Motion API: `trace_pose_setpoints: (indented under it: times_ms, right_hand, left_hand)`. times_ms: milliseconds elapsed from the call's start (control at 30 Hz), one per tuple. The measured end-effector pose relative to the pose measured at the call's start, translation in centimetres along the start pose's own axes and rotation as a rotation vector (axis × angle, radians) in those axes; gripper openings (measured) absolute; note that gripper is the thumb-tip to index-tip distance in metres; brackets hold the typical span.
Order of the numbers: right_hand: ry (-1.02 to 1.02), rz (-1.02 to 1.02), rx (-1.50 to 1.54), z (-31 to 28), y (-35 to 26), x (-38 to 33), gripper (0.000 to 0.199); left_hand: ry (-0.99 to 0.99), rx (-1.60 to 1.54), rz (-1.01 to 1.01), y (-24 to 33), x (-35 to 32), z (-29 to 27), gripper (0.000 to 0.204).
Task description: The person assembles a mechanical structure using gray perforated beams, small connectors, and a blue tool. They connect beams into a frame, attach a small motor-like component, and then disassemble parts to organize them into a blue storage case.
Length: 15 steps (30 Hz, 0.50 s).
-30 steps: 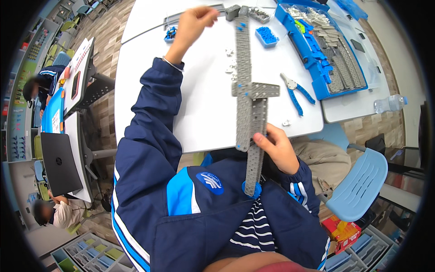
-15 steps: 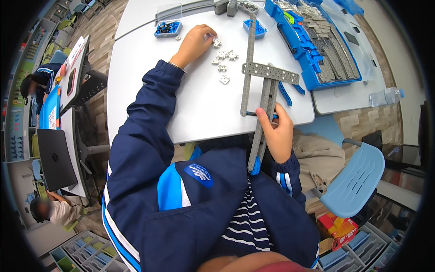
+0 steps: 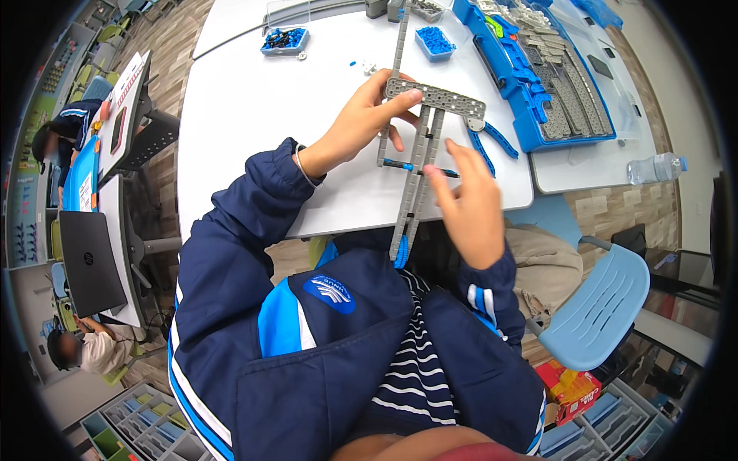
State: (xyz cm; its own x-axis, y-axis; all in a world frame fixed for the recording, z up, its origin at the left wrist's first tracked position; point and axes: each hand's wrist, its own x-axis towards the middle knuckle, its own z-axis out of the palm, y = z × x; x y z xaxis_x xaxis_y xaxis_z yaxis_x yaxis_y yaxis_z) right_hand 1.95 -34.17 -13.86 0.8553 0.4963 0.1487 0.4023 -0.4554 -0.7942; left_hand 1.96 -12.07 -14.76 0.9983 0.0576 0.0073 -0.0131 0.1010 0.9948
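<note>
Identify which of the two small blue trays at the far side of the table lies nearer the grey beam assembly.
The small blue tray right beside the grey beam assembly, its long beam passing its left edge; the other blue tray sits well off to the left.

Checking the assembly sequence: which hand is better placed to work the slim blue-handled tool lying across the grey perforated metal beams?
Probably the right hand: its fingertips touch the blue-handled tool, while the left hand grips the grey perforated beam frame's crossbar, steadying it.
</note>
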Motion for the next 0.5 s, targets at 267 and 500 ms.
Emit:
trace_pose_setpoints:
  times_ms: [267,500]
  right_hand:
    - [-0.061,-0.464,-0.255,-0.6,2.4,7.1,0.053]
    - [-0.021,-0.539,-0.162,0.9,3.5,7.2,0.040]
  left_hand:
    - [0.032,-0.009,-0.050,-1.9,-0.1,-1.2,0.045]
    - [-0.221,-0.390,-0.189,-3.3,-0.7,-2.0,0.069]
